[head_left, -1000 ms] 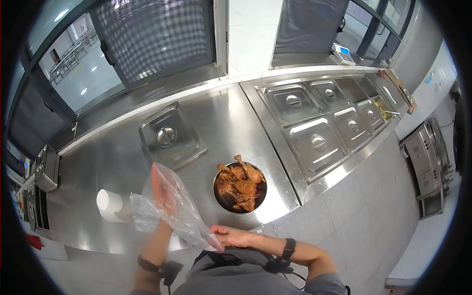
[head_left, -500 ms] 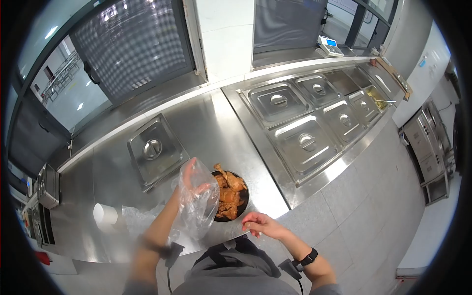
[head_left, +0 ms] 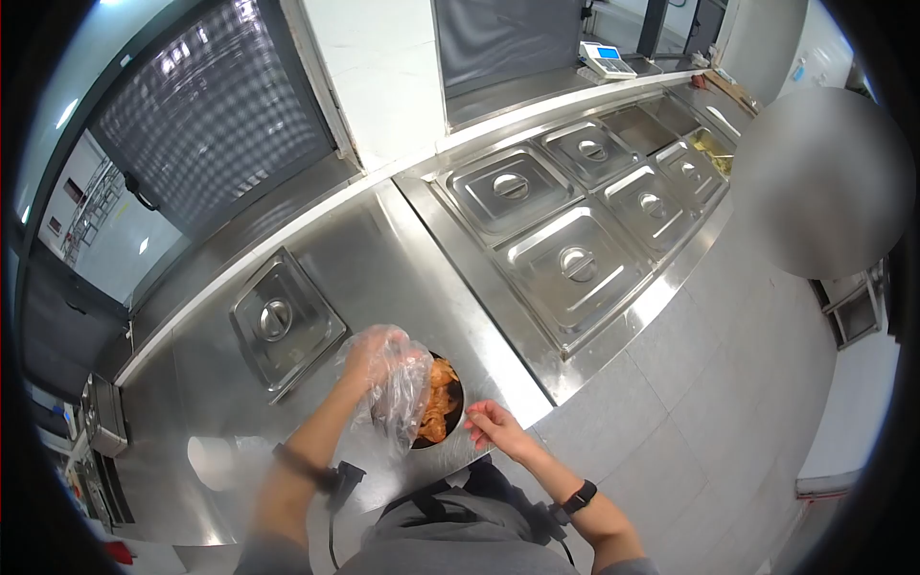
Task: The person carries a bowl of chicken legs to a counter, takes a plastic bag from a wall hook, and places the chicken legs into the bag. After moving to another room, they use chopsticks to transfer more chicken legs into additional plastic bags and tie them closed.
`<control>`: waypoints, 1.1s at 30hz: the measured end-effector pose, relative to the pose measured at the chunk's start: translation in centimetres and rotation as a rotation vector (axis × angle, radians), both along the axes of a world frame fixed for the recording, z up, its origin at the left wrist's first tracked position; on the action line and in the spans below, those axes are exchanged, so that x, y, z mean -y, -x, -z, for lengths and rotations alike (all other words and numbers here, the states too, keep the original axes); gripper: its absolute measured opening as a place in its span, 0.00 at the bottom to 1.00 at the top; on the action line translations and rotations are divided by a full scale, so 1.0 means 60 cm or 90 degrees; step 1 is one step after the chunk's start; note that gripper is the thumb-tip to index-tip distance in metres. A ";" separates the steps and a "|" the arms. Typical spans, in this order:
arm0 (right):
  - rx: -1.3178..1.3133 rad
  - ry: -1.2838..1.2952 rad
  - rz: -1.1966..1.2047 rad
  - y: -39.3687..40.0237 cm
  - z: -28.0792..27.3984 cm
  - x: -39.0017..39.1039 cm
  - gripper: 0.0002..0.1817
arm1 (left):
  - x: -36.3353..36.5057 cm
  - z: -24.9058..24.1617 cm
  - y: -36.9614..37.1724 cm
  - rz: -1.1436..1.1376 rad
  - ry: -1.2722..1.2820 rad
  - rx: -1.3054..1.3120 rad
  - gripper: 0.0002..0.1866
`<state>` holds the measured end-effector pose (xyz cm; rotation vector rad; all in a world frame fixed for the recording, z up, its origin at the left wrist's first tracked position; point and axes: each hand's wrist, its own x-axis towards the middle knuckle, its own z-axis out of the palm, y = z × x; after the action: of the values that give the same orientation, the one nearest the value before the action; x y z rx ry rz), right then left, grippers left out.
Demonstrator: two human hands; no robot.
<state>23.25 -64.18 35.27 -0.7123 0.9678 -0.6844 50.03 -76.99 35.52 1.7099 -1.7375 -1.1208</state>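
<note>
A dark round bowl (head_left: pixel 454 415) of browned chicken pieces (head_left: pixel 436 407) stands near the front edge of the steel counter. My left hand (head_left: pixel 380 353) is wrapped in a clear plastic bag (head_left: pixel 402 402), its fingers curled in the film. The bag hangs down over the bowl's left side and hides part of it. Just right of the bowl is my right hand (head_left: pixel 494 425), fingers loosely bent and apart, fingertips close to the rim, nothing visible in them.
A lidded steel pan (head_left: pixel 287 321) lies left of the bowl. A white cylinder (head_left: pixel 211 463) stands at the front left. On the right, several lidded pans (head_left: pixel 575 264) sit in a serving counter, with a scale (head_left: pixel 607 60) behind. A blurred round patch (head_left: pixel 824 182) covers the right side.
My left hand has drawn its fingers in, and the bag is more bunched around it. My right hand has come nearer the bowl's rim. The view has turned right, and the blurred patch has appeared.
</note>
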 end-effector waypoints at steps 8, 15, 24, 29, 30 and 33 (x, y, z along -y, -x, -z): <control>0.031 -0.002 0.007 -0.011 0.014 0.005 0.07 | 0.025 0.001 -0.002 0.019 -0.018 -0.100 0.21; 0.060 0.009 0.027 -0.018 0.020 0.006 0.07 | -0.006 -0.129 0.054 0.163 0.021 -0.053 0.11; 0.011 0.005 0.065 0.030 0.017 0.015 0.07 | -0.019 -0.139 0.001 0.038 0.099 -0.181 0.06; -0.001 0.050 0.078 0.040 0.011 0.027 0.07 | -0.050 -0.156 -0.011 -0.006 0.035 -0.456 0.05; -0.003 0.055 0.078 0.041 0.010 0.029 0.07 | -0.054 -0.156 -0.011 -0.010 0.022 -0.495 0.04; -0.004 0.063 0.079 0.041 0.002 0.033 0.07 | -0.058 -0.150 -0.015 -0.017 -0.002 -0.535 0.03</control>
<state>20.76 -66.18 35.17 -0.7457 0.9949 -0.8448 50.92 -73.52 44.52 1.0039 -1.1625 -1.5267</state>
